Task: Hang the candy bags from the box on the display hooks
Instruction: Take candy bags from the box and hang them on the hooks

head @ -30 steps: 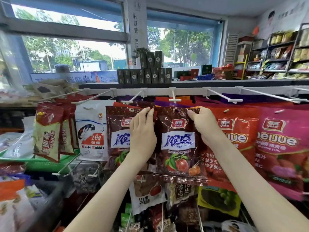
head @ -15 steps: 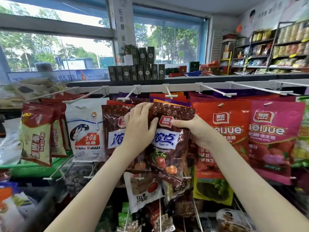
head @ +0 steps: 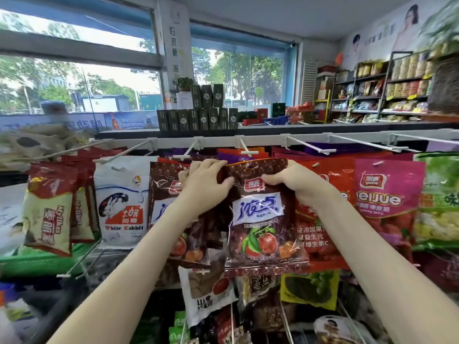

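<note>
A brown plum candy bag [head: 260, 214] with a white and blue label hangs between my hands, just below a white display hook [head: 248, 151]. My left hand [head: 203, 184] grips its top left corner. My right hand [head: 290, 182] pinches its top right corner. The bag's hang hole sits a little under the hook's tip. Another brown bag of the same kind [head: 164, 194] hangs behind my left hand on the neighbouring hook [head: 185, 155]. The box is not in view.
Red [head: 323, 219] and pink [head: 390, 202] jelly bags hang to the right, a White Rabbit bag [head: 121, 202] and red-and-cream bags [head: 49, 214] to the left. More packets hang on lower hooks. Dark green boxes [head: 198, 117] stand on the ledge above the white hook rail [head: 310, 140].
Both hands have lifted the brown plum bag and levelled it after a tilt, bringing its top edge up close under the hook. The camera has shifted slightly.
</note>
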Demonstrator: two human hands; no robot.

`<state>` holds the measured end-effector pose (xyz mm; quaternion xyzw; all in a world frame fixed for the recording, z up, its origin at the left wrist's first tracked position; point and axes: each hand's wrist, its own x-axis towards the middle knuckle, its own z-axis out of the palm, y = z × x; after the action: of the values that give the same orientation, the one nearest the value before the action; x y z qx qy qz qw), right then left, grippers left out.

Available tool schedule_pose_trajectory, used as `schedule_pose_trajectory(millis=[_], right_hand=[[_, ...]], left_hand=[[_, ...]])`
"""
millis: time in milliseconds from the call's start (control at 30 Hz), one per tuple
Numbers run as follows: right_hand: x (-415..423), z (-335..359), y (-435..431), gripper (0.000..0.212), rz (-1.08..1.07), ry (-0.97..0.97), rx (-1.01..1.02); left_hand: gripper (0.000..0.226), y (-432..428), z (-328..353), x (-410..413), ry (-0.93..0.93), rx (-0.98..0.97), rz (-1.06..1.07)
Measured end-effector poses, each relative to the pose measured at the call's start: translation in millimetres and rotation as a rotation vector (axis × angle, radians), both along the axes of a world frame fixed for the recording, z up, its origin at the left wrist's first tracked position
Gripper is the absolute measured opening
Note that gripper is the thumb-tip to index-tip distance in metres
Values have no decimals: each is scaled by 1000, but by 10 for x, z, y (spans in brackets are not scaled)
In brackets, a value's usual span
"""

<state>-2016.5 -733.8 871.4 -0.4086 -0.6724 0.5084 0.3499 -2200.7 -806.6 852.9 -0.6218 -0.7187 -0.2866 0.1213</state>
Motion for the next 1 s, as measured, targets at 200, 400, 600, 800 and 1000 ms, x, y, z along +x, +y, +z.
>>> schedule_pose_trajectory(millis=[200,400,600,800,1000], right_hand=[[42,-31,-108,15,15,-127,238],[-4,-350,-386,70,-191,-152,603],[-92,-845,-594,82,-194,33,398],[-100,-996,-575,93,-180,32,302],[-5,-886,-604,66,-306,-76,523]], left_hand=[[51,-44,73,161,171,-44,119],[37,-228,-384,345,123,420,-15],[24,-342,-1075,600,-257,479,-246],[67,-253,-1044,707,-639,244,-149],[74,-367,-767,704,-551,-59,-108]])
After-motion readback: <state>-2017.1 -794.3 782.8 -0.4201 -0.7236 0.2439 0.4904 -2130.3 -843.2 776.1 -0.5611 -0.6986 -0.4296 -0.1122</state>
